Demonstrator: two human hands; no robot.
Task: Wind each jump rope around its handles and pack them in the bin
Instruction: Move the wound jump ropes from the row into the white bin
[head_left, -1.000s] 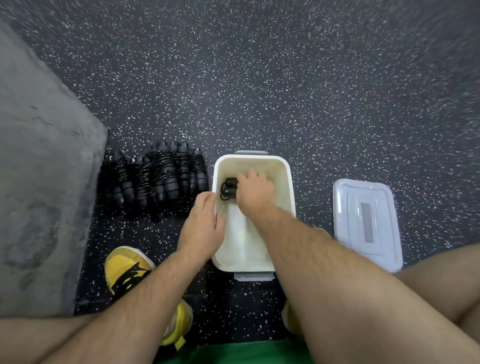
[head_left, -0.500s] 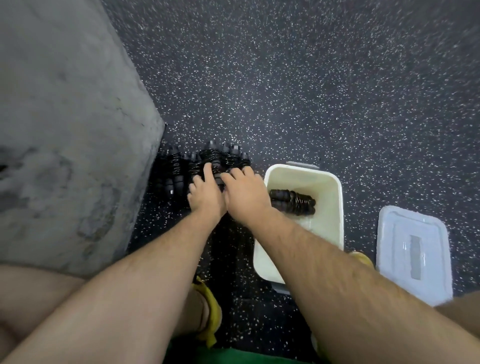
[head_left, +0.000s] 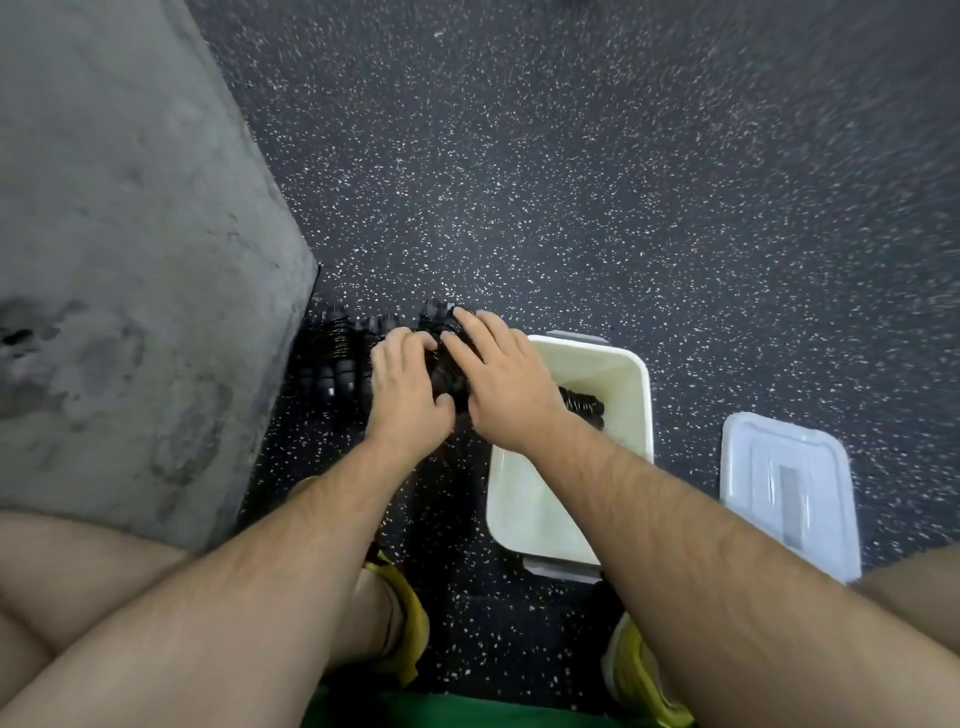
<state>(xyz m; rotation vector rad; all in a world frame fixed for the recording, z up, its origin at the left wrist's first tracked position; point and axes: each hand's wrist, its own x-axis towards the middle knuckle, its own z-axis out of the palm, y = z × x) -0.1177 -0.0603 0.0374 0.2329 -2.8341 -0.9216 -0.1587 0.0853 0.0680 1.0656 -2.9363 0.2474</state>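
Head view: two hands (head_left: 457, 384) grip one wound rope (head_left: 448, 370).

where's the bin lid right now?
Head view, right side: the lid lies flat on the speckled floor, just right of the white bin and apart from it, by the person's right forearm.

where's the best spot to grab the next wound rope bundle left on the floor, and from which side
Grip the wound rope bundle around its coiled middle, coming from above: it lies flat on the floor, close against neighbours, so only the top is free.
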